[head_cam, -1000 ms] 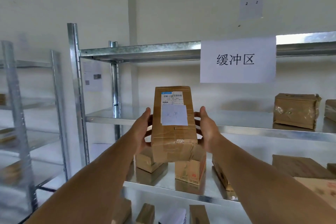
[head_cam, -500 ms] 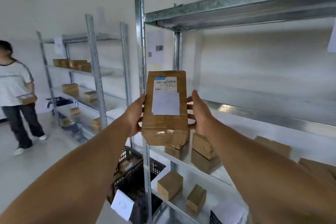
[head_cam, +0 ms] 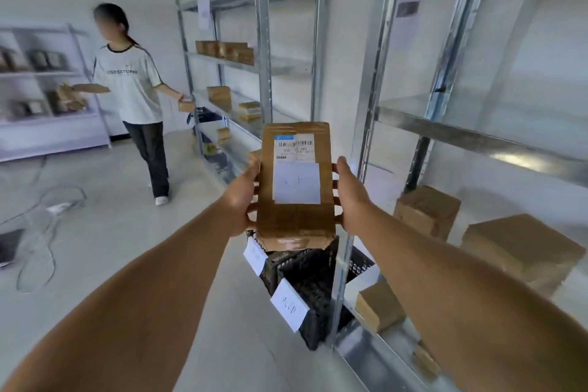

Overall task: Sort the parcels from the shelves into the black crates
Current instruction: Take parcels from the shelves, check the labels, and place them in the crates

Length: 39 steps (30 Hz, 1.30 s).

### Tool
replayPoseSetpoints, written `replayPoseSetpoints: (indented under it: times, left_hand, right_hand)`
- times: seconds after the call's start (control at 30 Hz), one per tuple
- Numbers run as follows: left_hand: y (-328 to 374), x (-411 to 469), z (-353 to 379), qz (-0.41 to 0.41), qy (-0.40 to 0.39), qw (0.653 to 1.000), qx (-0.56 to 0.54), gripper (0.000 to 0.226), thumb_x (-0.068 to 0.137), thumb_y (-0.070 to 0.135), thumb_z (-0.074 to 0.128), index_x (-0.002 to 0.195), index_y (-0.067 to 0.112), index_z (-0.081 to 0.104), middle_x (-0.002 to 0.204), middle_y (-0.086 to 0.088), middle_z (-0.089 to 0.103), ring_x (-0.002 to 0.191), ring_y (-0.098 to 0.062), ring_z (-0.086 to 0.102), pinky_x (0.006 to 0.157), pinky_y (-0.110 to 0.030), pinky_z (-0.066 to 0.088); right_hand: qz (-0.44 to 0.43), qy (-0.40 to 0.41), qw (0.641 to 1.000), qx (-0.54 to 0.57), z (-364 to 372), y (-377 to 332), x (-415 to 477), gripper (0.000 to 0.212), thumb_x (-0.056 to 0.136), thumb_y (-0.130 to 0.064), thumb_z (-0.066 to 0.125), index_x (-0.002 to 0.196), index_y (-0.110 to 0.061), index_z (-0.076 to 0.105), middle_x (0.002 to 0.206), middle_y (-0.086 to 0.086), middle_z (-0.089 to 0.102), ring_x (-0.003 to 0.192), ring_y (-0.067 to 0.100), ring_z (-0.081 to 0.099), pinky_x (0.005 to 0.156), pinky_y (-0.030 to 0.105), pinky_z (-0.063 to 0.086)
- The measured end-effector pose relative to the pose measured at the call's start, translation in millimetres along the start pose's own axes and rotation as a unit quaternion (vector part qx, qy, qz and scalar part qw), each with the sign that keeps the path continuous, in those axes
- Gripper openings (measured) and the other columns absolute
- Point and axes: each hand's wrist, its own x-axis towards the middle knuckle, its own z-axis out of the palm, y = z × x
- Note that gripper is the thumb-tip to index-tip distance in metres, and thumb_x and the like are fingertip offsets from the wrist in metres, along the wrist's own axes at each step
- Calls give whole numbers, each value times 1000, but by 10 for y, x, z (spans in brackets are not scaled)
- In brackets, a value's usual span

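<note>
Parcels on grey metal shelving filling the right side and the far wall, posts upright, brown boxes scattered along the tiers. Pale concrete floor to the left, with a loose loop of cable lying on it. Another person standing at the far shelves in a white T-shirt and dark trousers, a small box in each hand. Black crates with mesh walls on the floor at the foot of the nearest shelf post, two in a row, each with a white paper tag clipped to its rim; nearer tag handwritten, writing too small to read. Brown cardboard parcel held up at centre, above the crates, taped at its lower end, long side running away from the camera. White shipping label with barcode near its top, blank-looking white slip below it. Left hand clamped on the parcel's left edge, right hand on its right edge, thumbs on top, fingers curled underneath and close together.
</note>
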Motion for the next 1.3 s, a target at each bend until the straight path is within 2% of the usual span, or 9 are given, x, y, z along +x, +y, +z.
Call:
replayPoseSetpoints:
  times: [0.13,0.23,0.37,0.57,0.67,0.83,1.07,1.17,1.3]
  left_hand:
    - [-35,682,-502,-18,1,1000,12,56,96,67,35,125,24,56,117,-4,63,111,-29,59,91,-49,50]
    - [22,1212,-830,-30,-6,999,26,49,97,66,35,114,27,58,116,-3,63,107,-27,59,91,-50,49]
    - [161,1859,-1190,-55,-25,997,44,49,96,66,36,114,26,58,120,-3,62,113,-27,57,102,-56,43]
    - [183,2730,-1408,-85,-49,993,61,56,93,70,38,118,24,57,130,-4,58,123,-27,51,110,-54,37]
    - [122,3131,-1333,-93,-68,991,65,49,97,65,36,111,24,59,131,-4,58,123,-25,52,111,-48,38]
    - [25,3903,-1069,-116,-116,983,86,62,99,63,33,138,18,50,139,-9,54,127,-29,50,110,-44,40]
    - [-150,5391,-404,-129,-152,971,134,56,100,62,31,124,19,58,125,-7,60,117,-25,54,106,-46,41]
    - [-379,5967,-34,-152,-178,957,172,52,100,61,30,115,23,62,120,-5,64,114,-23,57,106,-47,41]
    - [-921,6433,390,-209,-214,927,225,48,102,58,29,103,29,67,102,3,71,94,-14,65,84,-33,51]
  right_hand:
    - [10,0,1000,9,608,153,572,54,105,-60,26,131,-28,61,103,3,71,91,21,67,74,34,53]
    - [26,15,999,26,1039,193,1006,54,104,-61,30,134,-28,60,112,4,68,93,22,64,76,38,53]
    - [48,39,997,45,1493,203,1508,58,103,-63,32,137,-24,59,121,5,66,89,20,62,61,34,47]
    - [82,56,993,57,1848,294,2158,57,101,-67,29,111,-25,65,107,8,70,91,27,65,80,42,51]
    - [105,84,988,77,1884,414,2503,62,99,-71,29,119,-25,65,111,10,71,100,31,67,93,48,54]
    - [140,117,973,145,1745,581,3139,57,101,-68,29,106,-24,65,98,10,71,92,30,66,89,46,51]
    - [152,154,959,182,1380,764,4548,57,104,-63,22,104,-28,66,98,6,74,92,29,68,80,43,52]
    - [147,202,955,162,1181,986,5138,53,103,-63,22,116,-28,59,107,8,72,97,30,69,83,46,55]
    - [207,277,926,155,857,1665,5678,61,87,-74,28,121,-32,58,110,6,72,100,32,69,95,56,53]
